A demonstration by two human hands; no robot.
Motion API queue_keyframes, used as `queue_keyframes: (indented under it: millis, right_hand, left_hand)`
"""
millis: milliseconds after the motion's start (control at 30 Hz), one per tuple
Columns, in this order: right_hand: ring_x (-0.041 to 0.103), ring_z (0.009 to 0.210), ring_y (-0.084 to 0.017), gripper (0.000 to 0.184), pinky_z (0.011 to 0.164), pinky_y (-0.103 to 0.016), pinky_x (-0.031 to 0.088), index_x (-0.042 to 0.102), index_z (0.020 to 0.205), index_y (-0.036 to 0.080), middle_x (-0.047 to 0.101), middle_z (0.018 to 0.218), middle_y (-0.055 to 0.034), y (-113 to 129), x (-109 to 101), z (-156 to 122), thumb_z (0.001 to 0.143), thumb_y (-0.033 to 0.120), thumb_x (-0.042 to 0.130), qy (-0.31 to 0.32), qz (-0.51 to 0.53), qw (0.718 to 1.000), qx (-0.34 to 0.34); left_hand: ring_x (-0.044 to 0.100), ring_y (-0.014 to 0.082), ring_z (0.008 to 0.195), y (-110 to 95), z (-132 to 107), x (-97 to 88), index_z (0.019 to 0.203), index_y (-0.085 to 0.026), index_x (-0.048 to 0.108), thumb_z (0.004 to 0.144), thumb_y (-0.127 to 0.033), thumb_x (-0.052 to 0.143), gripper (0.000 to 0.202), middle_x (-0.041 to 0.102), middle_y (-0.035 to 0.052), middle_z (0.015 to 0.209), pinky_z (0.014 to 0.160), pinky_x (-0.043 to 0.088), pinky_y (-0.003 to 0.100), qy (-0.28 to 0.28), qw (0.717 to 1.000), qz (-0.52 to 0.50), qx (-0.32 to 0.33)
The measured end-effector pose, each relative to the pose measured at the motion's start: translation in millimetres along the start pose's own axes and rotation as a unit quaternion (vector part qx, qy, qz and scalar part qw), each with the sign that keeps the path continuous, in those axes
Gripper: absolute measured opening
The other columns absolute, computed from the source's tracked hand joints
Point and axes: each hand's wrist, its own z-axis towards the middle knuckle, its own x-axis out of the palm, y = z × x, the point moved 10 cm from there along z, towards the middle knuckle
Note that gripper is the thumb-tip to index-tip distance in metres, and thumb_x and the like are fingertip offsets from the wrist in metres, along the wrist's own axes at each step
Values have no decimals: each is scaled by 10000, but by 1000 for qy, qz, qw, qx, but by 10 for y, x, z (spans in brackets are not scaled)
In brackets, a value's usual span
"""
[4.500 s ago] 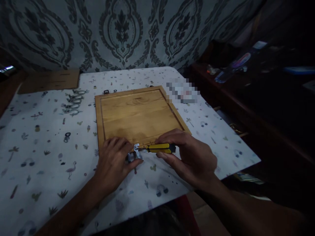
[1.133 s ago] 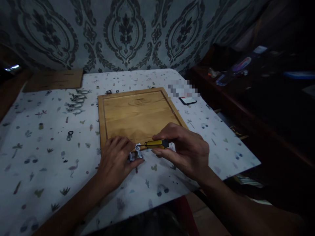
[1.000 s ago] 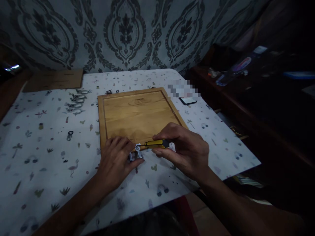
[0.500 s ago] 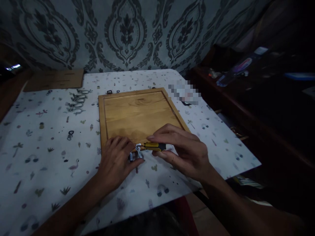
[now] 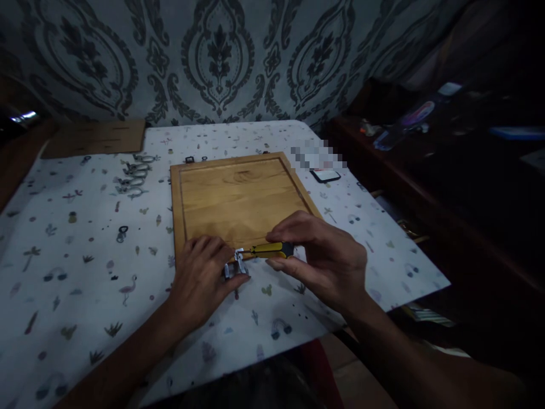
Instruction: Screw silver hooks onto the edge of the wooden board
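Between the thumb and fingers of my left hand [image 5: 200, 278] is a small shiny metal clamp [image 5: 237, 266], at the near edge of a wooden board [image 5: 238, 199]. Part of the clamp is hidden by the fingers. My right hand [image 5: 327, 255] pinches a yellow and black screwdriver [image 5: 272, 250] by its handle. The screwdriver lies almost level, its shaft pointing left, and its tip meets the metal piece; whether it sits in a screw is too small to tell. The board lies flat with a raised frame round its rim.
Several metal clasps [image 5: 135, 175] lie in a row left of the board. A flat cardboard piece [image 5: 97, 138] is at the back left. A phone-like object [image 5: 326, 175] rests right of the board. On a dark surface at the right lies a clear bottle [image 5: 417, 116].
My right hand has shifted slightly right and its grip on the screwdriver handle has changed, showing more of the handle. My left hand and the clamp stay where they were.
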Motion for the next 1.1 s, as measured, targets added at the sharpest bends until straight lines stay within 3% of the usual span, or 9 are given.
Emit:
queue_keyframes:
  millis: [767, 1100]
  right_hand:
    - [621, 804, -180, 275, 691, -316, 509, 634, 980, 208, 642, 878, -33, -19, 22, -10, 765, 82, 749, -2, 11, 1000, 14]
    - [637, 833, -174, 330, 693, -300, 522, 664, 1132, 203, 664, 925, -52, 81, 81, 41, 818, 110, 709, 71, -6, 997, -20]
  left_hand:
    - [544, 254, 902, 5, -2, 4, 978, -202, 646, 825, -509, 660, 343, 617, 33, 912, 770, 391, 403, 0, 1000, 7, 0]
    - [543, 260, 926, 20, 0, 20, 1042, -215, 653, 853, -498, 631, 341, 624, 39, 958, 802, 392, 427, 12, 1000, -8, -9]
